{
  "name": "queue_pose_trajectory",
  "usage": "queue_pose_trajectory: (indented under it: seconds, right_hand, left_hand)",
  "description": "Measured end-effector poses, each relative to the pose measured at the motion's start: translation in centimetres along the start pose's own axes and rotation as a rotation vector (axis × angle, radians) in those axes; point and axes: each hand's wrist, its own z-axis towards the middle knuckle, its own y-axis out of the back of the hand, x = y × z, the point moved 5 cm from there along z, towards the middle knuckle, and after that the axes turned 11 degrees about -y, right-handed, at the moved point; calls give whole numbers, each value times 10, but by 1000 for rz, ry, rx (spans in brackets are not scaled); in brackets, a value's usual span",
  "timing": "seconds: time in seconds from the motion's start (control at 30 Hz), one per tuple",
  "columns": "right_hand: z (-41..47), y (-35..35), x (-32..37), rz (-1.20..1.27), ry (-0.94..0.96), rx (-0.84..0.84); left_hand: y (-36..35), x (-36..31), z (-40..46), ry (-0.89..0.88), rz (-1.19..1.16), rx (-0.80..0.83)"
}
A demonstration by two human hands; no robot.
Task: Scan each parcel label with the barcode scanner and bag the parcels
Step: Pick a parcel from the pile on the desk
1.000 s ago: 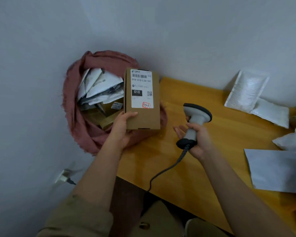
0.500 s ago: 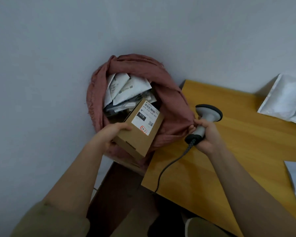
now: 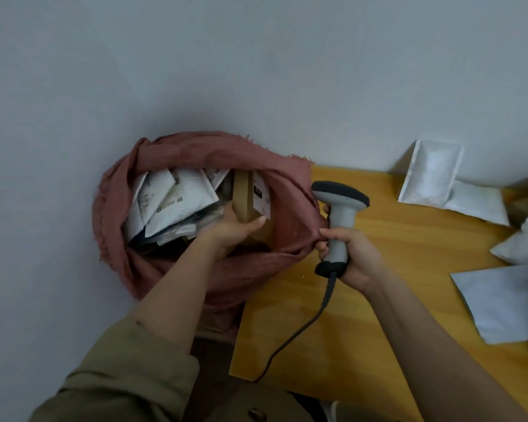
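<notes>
now left hand [image 3: 235, 228] round box [image 3: 247, 199] inside bag [image 3: 287, 208]

White mailers [image 3: 168, 205] crowd the bag's [image 3: 195, 147] left; right side open.

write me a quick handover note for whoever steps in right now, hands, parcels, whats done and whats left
Left hand grips the cardboard box, label facing right, already lowered inside the pink bag beside the table.
Right hand holds the barcode scanner and also pinches the bag's rim against it, keeping the mouth open.
Done: several white mailers are in the bag; the box is going in.
Left: release the box, then scan and bag the white padded mailers and the flat grey mailer still on the table.
</notes>
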Motion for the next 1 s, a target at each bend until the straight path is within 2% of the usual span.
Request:
queue_pose_trajectory:
  seconds: [0.07,0.17,0.23,0.3,0.4,0.5,0.63,0.8,0.9,1.0]
  right_hand:
    - [4,11,2,23,-2,-79]
    - [11,34,3,42,-26,-243]
    - [15,47,3,61,-55,-297]
    - [17,55,2,71,-73,-305]
    - [18,60,5,50,-74,-289]
    - [16,63,15,-7,-58,-270]
    - [1,74,35,-57,-20,-241]
    - [-38,108,71,-74,72,-250]
    - [-75,145,94,-63,153,-267]
    - [-120,190,112,-63,274,-330]
  left_hand:
    - [-9,5,6,10,83,46]
    - [-2,10,11,88,324,-164]
    - [3,9,8,159,328,-315]
    - [5,3,5,150,342,-447]
    - [4,-10,3,-13,326,-628]
    - [-8,-33,-2,-233,296,-695]
    - [-38,-71,-7,-450,355,-683]
    - [-110,-113,-9,-582,378,-568]
    - [-176,-134,-8,-626,361,-466]
    - [-256,-149,-7,-633,326,-294]
